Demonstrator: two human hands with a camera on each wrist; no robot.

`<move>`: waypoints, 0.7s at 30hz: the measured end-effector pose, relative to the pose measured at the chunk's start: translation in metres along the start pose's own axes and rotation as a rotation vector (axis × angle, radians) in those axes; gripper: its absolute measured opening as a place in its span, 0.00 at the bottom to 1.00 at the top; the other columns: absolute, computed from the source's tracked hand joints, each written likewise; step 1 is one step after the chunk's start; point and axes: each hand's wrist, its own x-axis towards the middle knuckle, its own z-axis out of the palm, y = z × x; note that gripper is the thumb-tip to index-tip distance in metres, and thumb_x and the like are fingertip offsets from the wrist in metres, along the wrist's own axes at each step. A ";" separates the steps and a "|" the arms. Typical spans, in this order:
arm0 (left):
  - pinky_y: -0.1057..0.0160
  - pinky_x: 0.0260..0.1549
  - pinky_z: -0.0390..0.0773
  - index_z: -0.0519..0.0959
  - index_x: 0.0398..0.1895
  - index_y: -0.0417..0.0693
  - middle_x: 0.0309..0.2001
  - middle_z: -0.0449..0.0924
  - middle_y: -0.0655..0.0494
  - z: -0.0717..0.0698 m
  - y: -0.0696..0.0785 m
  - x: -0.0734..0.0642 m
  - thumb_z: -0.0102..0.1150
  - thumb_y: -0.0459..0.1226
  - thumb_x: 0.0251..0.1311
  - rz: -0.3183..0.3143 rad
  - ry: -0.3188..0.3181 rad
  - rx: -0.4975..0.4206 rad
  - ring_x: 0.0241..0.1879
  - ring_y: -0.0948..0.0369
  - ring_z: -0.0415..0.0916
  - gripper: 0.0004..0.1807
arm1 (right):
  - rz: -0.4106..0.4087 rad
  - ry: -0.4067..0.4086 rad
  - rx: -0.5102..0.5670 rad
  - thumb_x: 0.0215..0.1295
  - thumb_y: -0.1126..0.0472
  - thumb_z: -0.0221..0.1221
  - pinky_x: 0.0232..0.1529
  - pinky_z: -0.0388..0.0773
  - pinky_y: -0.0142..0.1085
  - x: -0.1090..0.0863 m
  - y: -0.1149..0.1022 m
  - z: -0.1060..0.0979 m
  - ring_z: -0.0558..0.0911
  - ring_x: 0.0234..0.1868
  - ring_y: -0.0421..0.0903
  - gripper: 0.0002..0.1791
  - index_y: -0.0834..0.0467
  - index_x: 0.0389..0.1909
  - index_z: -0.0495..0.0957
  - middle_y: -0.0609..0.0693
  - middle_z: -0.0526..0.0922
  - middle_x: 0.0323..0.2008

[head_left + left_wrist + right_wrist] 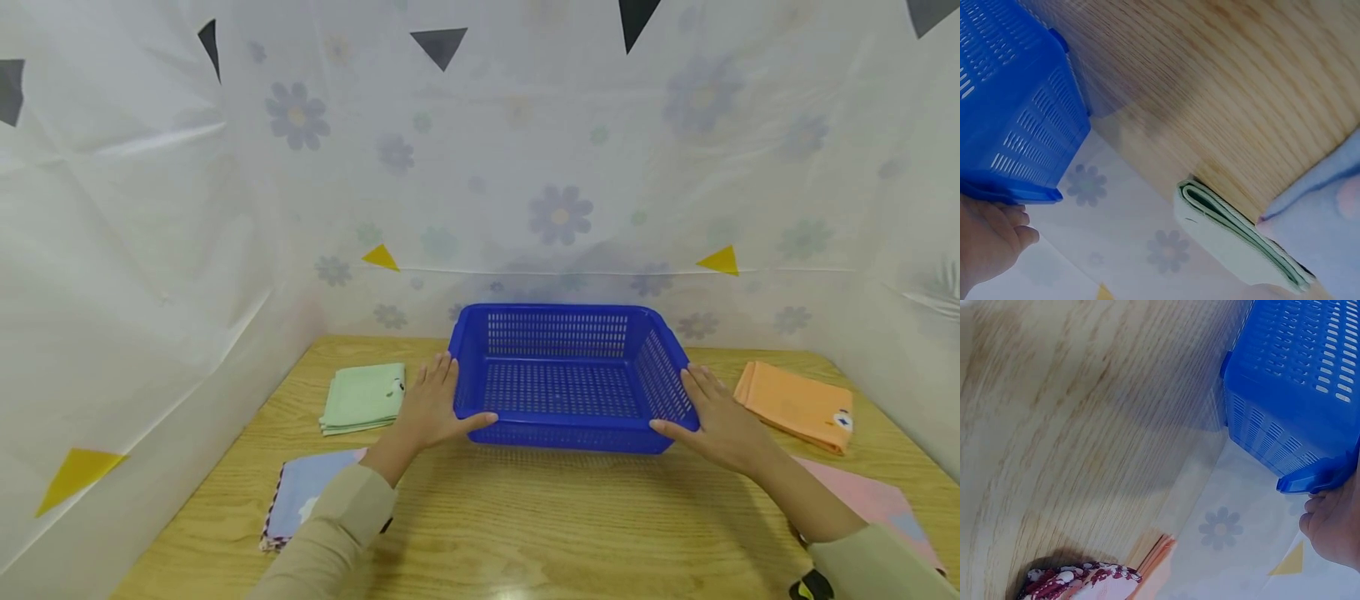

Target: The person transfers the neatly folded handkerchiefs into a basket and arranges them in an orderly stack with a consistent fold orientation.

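A blue plastic basket (570, 435) with slotted walls stands upright at the middle of the wooden table, with nothing inside it. My left hand (431, 406) holds its left side, thumb over the front corner of the rim. On the opposite side, my right hand (722, 423) holds the rim the same way, its thumb on the front right corner. Both wrist views show fingertips (1019, 228) tucked at the underside of the rim, while the palms are partly hidden. A folded green cloth (363, 398) lies just left of my left hand, and a folded orange cloth (795, 404) lies right of my right hand.
Nearer on the left lies a folded blue cloth (303, 492), partly behind my left sleeve. A pink cloth (862, 496) lies at the right, partly covered by my right forearm. White patterned sheeting (480, 167) rises behind the table (525, 525) and along its sides.
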 end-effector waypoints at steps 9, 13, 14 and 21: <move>0.47 0.71 0.42 0.46 0.71 0.34 0.73 0.41 0.38 0.000 -0.001 -0.002 0.24 0.82 0.39 0.016 0.017 -0.025 0.73 0.47 0.37 0.70 | -0.007 0.002 -0.002 0.58 0.36 0.54 0.60 0.48 0.70 -0.001 -0.001 -0.001 0.46 0.68 0.73 0.55 0.74 0.69 0.43 0.75 0.44 0.68; 0.47 0.71 0.43 0.46 0.71 0.33 0.73 0.42 0.37 0.000 -0.001 -0.003 0.17 0.83 0.35 0.022 0.025 -0.021 0.73 0.47 0.38 0.72 | -0.010 0.004 -0.007 0.58 0.36 0.54 0.60 0.48 0.69 -0.001 -0.001 -0.002 0.46 0.68 0.73 0.55 0.75 0.68 0.44 0.76 0.45 0.68; 0.47 0.71 0.43 0.46 0.71 0.33 0.73 0.42 0.37 0.000 -0.001 -0.003 0.17 0.84 0.34 0.022 0.027 -0.019 0.73 0.47 0.38 0.72 | -0.009 0.004 -0.007 0.58 0.36 0.54 0.60 0.48 0.69 -0.001 -0.002 -0.003 0.46 0.68 0.73 0.55 0.75 0.68 0.44 0.76 0.45 0.68; 0.47 0.71 0.43 0.46 0.71 0.33 0.73 0.42 0.37 0.000 0.000 -0.004 0.18 0.83 0.35 0.018 0.024 -0.010 0.73 0.47 0.38 0.72 | -0.017 0.009 -0.008 0.59 0.37 0.54 0.60 0.49 0.69 -0.002 -0.002 -0.004 0.44 0.68 0.72 0.55 0.75 0.68 0.43 0.76 0.45 0.68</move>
